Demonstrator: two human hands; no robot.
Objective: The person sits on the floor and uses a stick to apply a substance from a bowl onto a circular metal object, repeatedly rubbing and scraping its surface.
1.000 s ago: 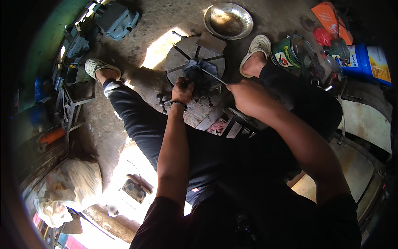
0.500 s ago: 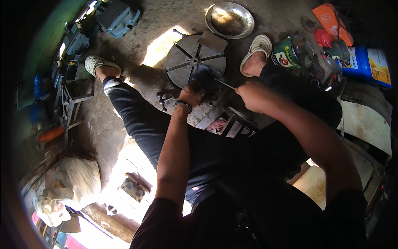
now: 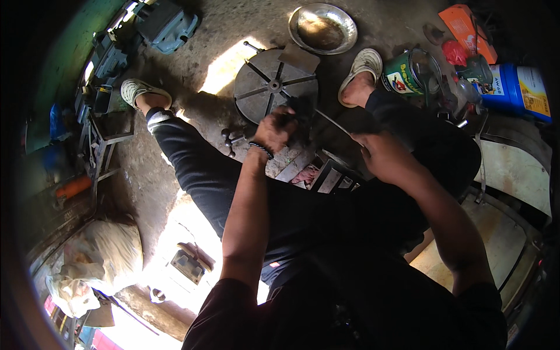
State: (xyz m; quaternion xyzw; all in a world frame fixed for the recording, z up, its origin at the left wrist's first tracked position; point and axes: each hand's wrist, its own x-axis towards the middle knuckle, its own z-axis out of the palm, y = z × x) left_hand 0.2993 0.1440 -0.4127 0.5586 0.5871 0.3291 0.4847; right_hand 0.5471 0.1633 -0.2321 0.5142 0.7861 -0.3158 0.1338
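A round slotted metal rotary table (image 3: 254,87) lies on the floor between my feet. At its near right edge my left hand (image 3: 275,129), a beaded bracelet on its wrist, is closed around a dark, blackened piece (image 3: 301,109) whose kind I cannot make out. My right hand (image 3: 389,157) grips the near end of a thin, straight metal rod (image 3: 333,123). The rod slants up and leftward, its far tip close to the dark piece; whether they touch is unclear. My right fingers hide the rod's near end.
A shallow metal basin (image 3: 322,29) stands beyond the rotary table. To the right are a green bucket (image 3: 402,73), a blue container (image 3: 510,87) and an orange box (image 3: 464,32). A crank handle (image 3: 232,140) juts out near my left wrist. A plastic bag (image 3: 102,256) sits at the lower left.
My right hand has drawn back toward me and to the right with the rod. The dark piece has shifted slightly right, and my left hand has turned a little.
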